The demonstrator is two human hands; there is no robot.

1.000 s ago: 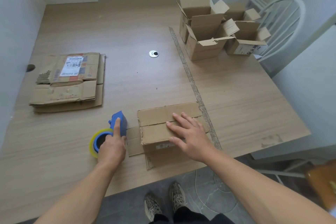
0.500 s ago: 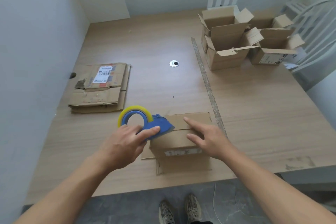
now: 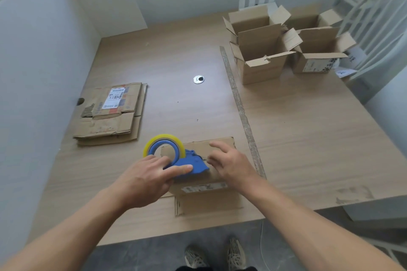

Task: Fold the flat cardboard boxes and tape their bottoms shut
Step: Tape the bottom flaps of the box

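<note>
One box (image 3: 204,185) is placed at the near edge of the desk (image 3: 308,138), directly beneath both hands, with what is judged to be its bottom turned upward so that the closed flaps can be taped. One tape dispenser (image 3: 193,164), blue with a yellowish roll, is gripped by the left hand (image 3: 149,182), whose fingers are curled round the handle. Its front end is set over the flap seam, which is judged to be the start of a strip. The right hand (image 3: 233,165) is held open, fingers spread over the box top just right of the dispenser, apparently to keep the flaps down. Whether firm contact is made cannot be told through the blur.

A stack of flat boxes (image 3: 110,114) is laid well beyond the left hand, to be folded later; at least two layers are seen, but the exact number cannot be counted. Far beyond the right hand, four folded boxes (image 3: 262,59) seem to be grouped with tops open, set aside as done. One chair (image 3: 374,28) is seen behind them.
</note>
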